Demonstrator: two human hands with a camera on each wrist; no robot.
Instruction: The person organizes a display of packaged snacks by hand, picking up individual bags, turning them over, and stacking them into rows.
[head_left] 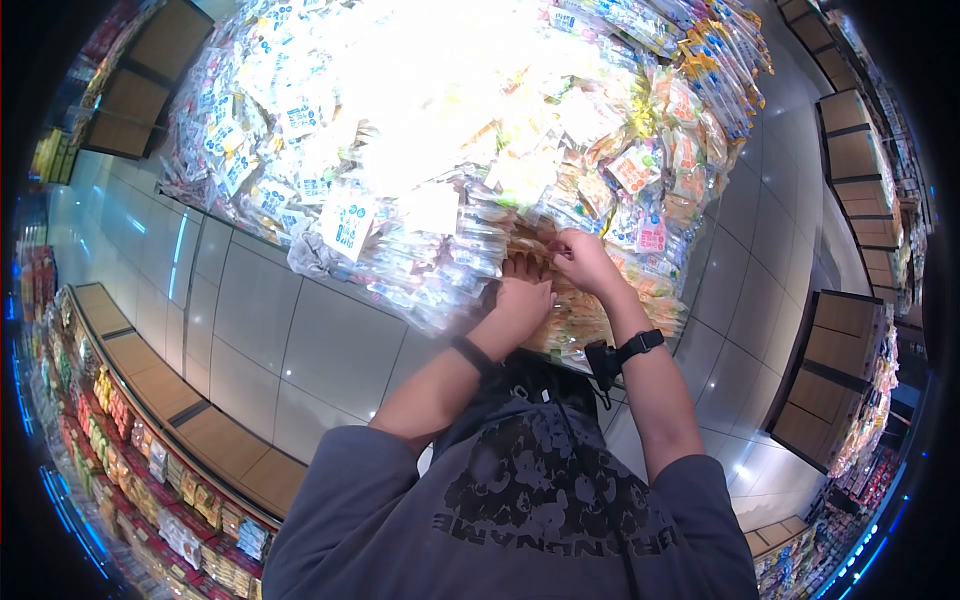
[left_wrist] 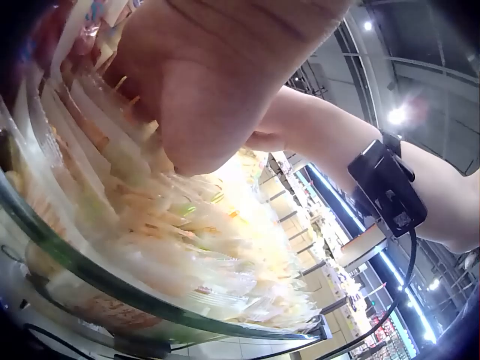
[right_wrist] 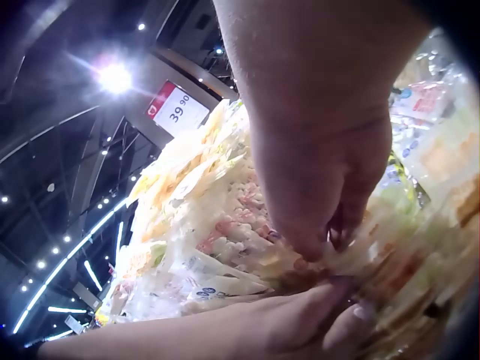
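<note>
A large heap of clear plastic snack packets fills the display in front of me, with tightly packed rows near its front edge. My left hand lies over the upright packets at this edge, its fingers extended down among them. Just beyond it and to the right, my right hand has its fingers curled down at the packet tops. In the right wrist view, thumb and fingers of the right hand come together on a packet edge, blurred there. Orange-tinted packets stand beneath the left hand in the left wrist view.
A clear rim edges the display. A price card stands above the heap. Low shelves with goods line the aisle at left and right, across a tiled floor. A black wrist camera with a cable sits on the right forearm.
</note>
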